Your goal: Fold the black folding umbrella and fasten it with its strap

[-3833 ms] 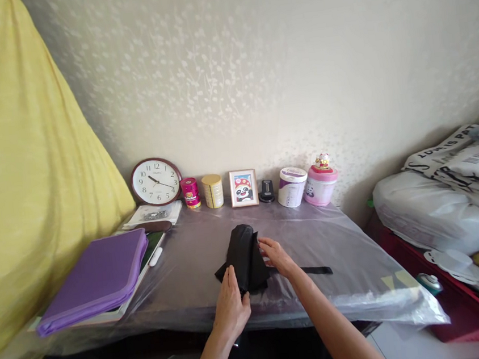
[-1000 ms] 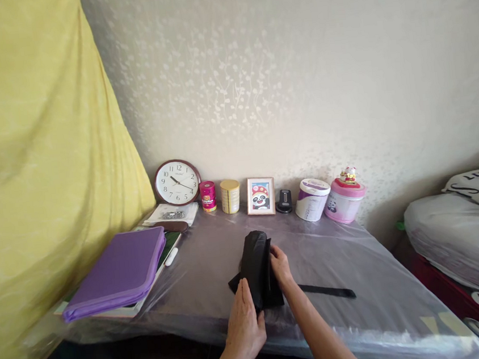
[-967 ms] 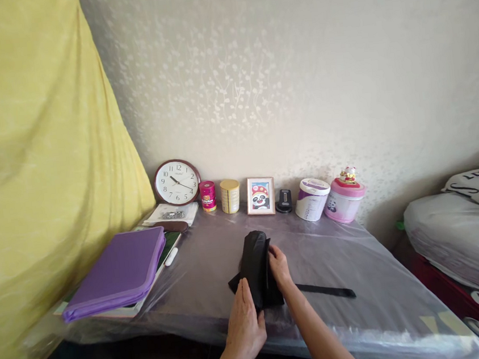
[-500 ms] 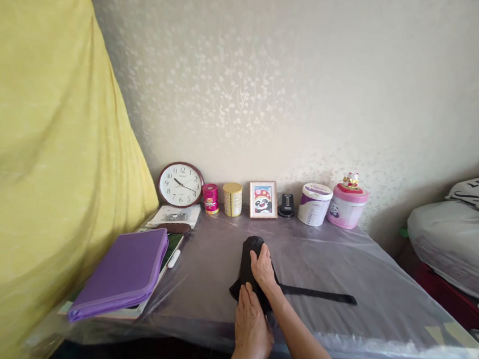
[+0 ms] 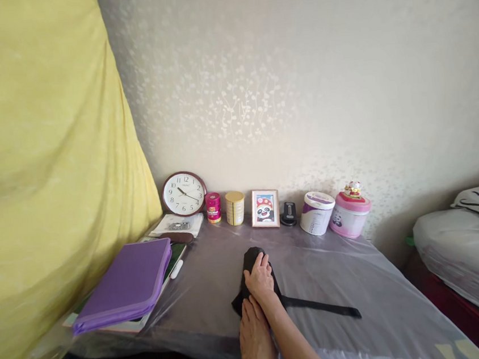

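Observation:
A folded black cloth piece lies on the plastic-covered table in front of me, and a long flat black strap runs from it to the right. My right hand rests palm down on the upper part of the cloth, its fingers stretched forward. Closer to me, my left hand lies flat on the near end of the cloth with straight fingers. The right wrist crosses just over the left fingertips. Both hands hide much of the cloth's middle and near end.
Left of the cloth, a purple zip folder lies on books beside a white marker. Along the wall stand a clock, a pink tin, a yellow-lidded can, a framed panda picture, a black stapler-like object and two tubs.
My right hand has turned flatter, palm down, and shifted slightly left over the cloth. My left hand stays at the near end. The view has tilted up a little.

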Demonstrator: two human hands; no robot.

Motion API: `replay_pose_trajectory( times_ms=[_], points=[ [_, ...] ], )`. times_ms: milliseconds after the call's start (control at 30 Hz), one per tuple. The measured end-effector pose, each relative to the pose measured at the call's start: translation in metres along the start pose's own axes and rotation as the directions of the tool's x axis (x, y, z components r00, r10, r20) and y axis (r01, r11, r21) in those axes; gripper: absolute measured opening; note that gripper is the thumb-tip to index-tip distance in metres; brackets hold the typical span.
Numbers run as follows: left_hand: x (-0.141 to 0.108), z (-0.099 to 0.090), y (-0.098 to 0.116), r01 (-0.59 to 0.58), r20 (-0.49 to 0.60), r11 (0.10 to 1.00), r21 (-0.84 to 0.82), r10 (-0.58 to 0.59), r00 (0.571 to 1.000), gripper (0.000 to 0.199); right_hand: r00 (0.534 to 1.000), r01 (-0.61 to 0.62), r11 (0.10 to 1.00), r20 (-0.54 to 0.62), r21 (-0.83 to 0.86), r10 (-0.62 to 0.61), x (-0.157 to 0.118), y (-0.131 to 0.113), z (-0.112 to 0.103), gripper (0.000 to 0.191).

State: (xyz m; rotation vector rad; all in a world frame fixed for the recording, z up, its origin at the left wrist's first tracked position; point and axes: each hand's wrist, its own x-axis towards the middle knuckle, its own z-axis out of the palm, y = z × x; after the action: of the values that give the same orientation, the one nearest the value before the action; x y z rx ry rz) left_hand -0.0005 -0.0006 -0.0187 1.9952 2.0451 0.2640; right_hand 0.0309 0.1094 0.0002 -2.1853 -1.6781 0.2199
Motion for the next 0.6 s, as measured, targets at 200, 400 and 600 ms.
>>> replay_pose_trajectory(
  times_ms=[200,400,600],
  points=[
    [-0.004,-0.008,-0.01,-0.064,0.035,0.98,-0.191,0.072,0.997,0.069,1.0,-0.002,1.0,0.012,-0.001,0.002,-0.002,0.001,0.0,0.07],
    [-0.016,0.005,-0.056,-0.263,-0.062,0.802,-0.537,0.274,0.96,0.07,0.999,-0.026,0.997,0.035,0.066,0.024,-0.002,0.003,-0.002,0.069],
    [-0.033,0.023,-0.058,0.098,0.139,0.361,-0.927,0.09,0.986,0.047,0.999,-0.022,0.995,0.025,0.095,0.02,-0.001,0.007,0.0,0.069]
  ],
)
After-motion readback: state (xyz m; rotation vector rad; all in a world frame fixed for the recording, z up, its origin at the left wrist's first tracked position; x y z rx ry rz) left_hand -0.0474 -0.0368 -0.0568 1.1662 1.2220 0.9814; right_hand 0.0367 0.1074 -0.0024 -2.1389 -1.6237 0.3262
